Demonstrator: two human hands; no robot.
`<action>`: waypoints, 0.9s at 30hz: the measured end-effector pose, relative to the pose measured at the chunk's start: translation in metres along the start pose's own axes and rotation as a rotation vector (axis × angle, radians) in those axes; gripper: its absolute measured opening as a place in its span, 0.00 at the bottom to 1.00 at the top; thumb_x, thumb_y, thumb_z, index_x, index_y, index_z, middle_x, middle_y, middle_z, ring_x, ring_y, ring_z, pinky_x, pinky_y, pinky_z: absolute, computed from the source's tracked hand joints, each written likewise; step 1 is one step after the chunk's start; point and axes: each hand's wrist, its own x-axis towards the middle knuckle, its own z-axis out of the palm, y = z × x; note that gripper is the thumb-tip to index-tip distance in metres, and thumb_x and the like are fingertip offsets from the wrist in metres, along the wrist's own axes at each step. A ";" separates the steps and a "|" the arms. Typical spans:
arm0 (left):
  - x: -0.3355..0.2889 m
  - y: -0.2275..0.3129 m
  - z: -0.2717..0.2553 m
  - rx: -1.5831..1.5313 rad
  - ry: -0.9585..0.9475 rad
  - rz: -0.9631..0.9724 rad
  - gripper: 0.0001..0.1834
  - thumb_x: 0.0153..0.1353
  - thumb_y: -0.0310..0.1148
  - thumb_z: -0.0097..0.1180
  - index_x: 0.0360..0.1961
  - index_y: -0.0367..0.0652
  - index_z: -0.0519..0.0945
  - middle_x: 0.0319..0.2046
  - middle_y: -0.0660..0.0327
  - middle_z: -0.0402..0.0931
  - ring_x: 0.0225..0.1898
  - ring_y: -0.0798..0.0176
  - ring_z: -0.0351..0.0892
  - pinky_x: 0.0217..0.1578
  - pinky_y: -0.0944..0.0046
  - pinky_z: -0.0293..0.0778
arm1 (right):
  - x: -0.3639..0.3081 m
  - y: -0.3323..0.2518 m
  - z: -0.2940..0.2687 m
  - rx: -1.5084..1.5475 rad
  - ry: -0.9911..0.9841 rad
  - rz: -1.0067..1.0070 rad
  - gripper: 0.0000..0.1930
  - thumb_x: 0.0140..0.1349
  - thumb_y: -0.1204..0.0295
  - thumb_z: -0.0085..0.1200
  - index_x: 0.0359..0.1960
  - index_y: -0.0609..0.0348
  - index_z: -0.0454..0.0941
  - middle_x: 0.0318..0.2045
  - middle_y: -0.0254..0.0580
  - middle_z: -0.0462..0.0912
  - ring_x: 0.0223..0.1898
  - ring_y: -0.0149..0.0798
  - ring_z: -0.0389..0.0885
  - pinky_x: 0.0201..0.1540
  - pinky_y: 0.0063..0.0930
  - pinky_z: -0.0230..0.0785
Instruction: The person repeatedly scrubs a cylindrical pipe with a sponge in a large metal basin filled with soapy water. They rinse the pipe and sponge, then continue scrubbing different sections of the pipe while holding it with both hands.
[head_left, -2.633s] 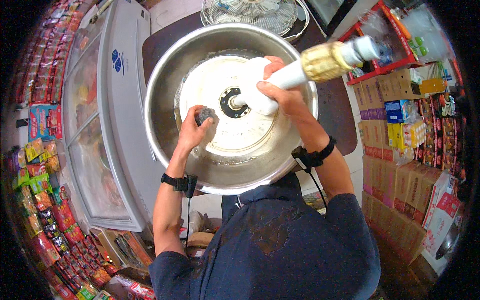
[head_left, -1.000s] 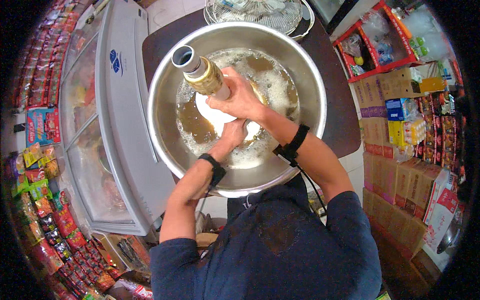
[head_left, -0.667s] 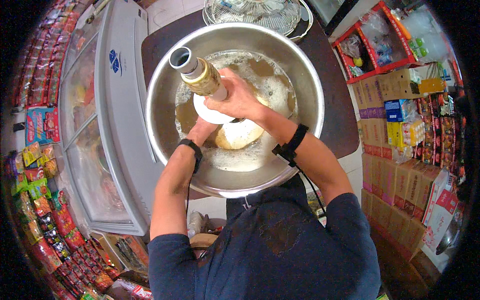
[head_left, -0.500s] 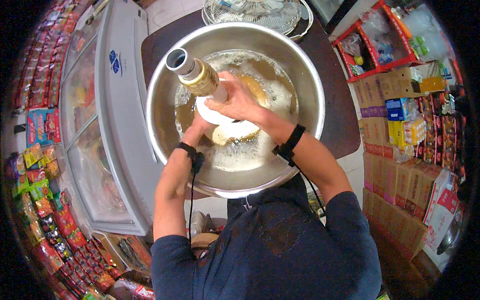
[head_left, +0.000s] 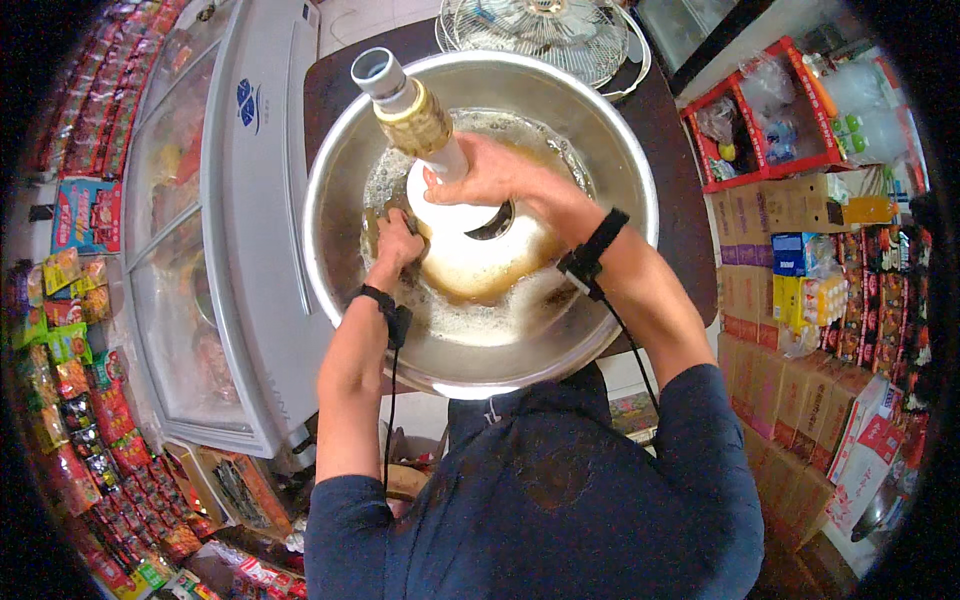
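A fan stand (head_left: 418,125) leans up to the left out of a big steel basin (head_left: 335,130) of foamy, brownish water (head_left: 500,325). It has a grey tube end, a gold-toned collar and a white pole above a broad pale round base, partly in the water. My right hand (head_left: 485,175) is closed round the white pole just below the collar. Low at the left side of the base, my left hand (head_left: 400,240) has its fingers curled in. Something dark brownish shows beside those fingers, but its kind is not clear.
The basin stands on a dark tabletop (head_left: 690,290), with wire fan grilles (head_left: 550,45) behind it. A glass-topped freezer (head_left: 275,250) is close on the left, near hanging snack packets (head_left: 75,350). Stacked cartons (head_left: 770,370) and a red shelf (head_left: 770,120) line the right side.
My left hand has come out from beneath the white part and moved to the left side of the base. The stand has shifted slightly rightward, with my right hand still on the pole.
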 end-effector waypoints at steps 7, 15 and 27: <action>-0.087 0.069 -0.012 0.270 -0.391 0.338 0.30 0.57 0.37 0.67 0.62 0.43 0.75 0.53 0.41 0.81 0.54 0.36 0.81 0.57 0.45 0.78 | -0.007 -0.008 -0.032 -0.110 -0.183 0.004 0.16 0.54 0.63 0.72 0.39 0.55 0.80 0.33 0.31 0.84 0.36 0.30 0.80 0.43 0.31 0.75; -0.076 0.146 -0.022 -0.020 -0.258 0.672 0.22 0.70 0.34 0.54 0.65 0.44 0.73 0.61 0.44 0.75 0.60 0.39 0.76 0.59 0.44 0.72 | -0.027 0.010 0.025 -0.314 0.705 -0.153 0.32 0.46 0.44 0.78 0.41 0.60 0.84 0.37 0.48 0.86 0.42 0.49 0.86 0.49 0.41 0.78; -0.028 0.092 -0.010 0.121 -0.140 0.776 0.31 0.59 0.25 0.56 0.66 0.47 0.74 0.65 0.45 0.72 0.68 0.37 0.68 0.68 0.44 0.65 | -0.023 -0.010 0.018 -0.134 0.274 0.046 0.28 0.50 0.48 0.73 0.41 0.61 0.87 0.36 0.48 0.90 0.40 0.43 0.90 0.47 0.38 0.80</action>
